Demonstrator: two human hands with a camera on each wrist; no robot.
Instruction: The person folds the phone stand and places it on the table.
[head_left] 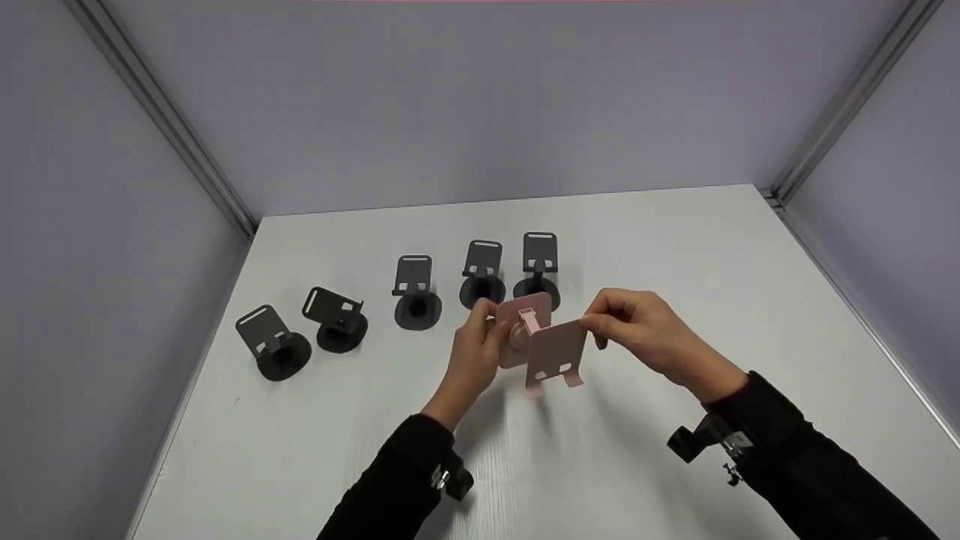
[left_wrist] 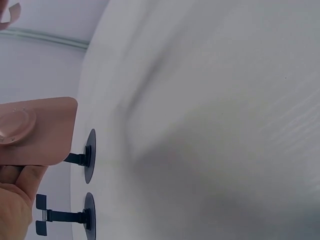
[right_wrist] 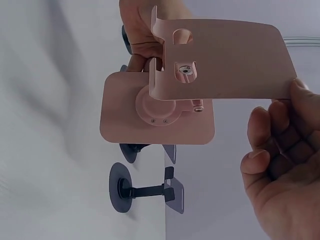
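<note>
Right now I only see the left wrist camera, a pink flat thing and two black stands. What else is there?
Observer: The head camera shows five black stands in a row on the white table.
Operator: Is the pink thing a stand too?
Observer: Yes, the pink stand has a square base, an arm and a plate with two hooks.
Operator: Who holds it?
Observer: The left hand grips the base; the right hand pinches the plate's edge.

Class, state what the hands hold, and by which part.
A pink stand: left hand grips its base, right hand pinches its plate's edge.
</note>
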